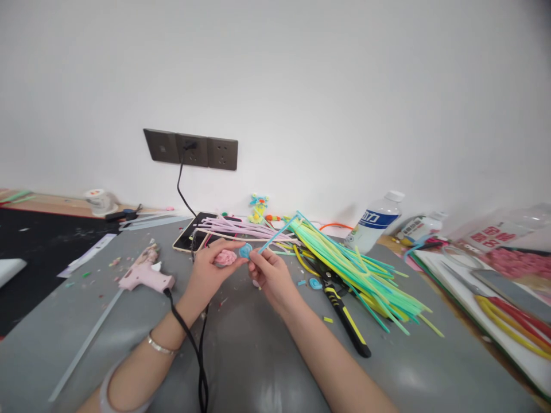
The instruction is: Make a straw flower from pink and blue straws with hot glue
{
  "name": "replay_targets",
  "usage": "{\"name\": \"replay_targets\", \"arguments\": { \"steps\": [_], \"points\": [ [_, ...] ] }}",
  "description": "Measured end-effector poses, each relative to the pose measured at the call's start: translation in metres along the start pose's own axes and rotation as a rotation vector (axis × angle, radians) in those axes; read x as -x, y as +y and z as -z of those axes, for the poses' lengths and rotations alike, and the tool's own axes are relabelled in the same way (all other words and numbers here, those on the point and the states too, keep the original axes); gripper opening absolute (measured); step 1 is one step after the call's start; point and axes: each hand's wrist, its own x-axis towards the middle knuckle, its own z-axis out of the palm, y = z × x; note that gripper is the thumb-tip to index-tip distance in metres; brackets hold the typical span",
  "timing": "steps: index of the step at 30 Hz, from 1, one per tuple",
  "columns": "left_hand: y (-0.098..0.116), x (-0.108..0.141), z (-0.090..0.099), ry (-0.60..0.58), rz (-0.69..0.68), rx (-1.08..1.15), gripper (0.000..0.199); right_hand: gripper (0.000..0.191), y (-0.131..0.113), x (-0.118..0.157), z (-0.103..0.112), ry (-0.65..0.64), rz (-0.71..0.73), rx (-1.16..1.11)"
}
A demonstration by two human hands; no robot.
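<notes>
Between both hands is a small blue coil (245, 250) of pipe cleaner, pinched at its left side by the thumb and fingers of my left hand (209, 272). My right hand (273, 278) grips the blue pipe cleaner (279, 232) close to the coil, and its free length slants up and to the right. A pink crumpled piece (225, 257) shows within the curve of my left hand; whether it is held or lies behind cannot be told. Another blue coil (315, 284) rests on the grey table, right of my right hand.
Black-and-yellow pliers (346, 321) lie beside a bundle of green and yellow pipe cleaners (370, 275). A pink glue gun (146, 277) is at left, its black cord (189, 327) running near my left arm. Lilac pipe cleaners (241, 226), a bottle (376, 223) and scissors (495, 304) are also around.
</notes>
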Motion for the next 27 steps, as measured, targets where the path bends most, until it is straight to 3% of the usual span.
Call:
{"name": "replay_targets", "arguments": {
  "steps": [27],
  "points": [
    [0.005, -0.002, 0.004, -0.024, 0.039, 0.030, 0.015, 0.039, -0.019, 0.007, -0.002, -0.100, -0.049, -0.043]
  ]
}}
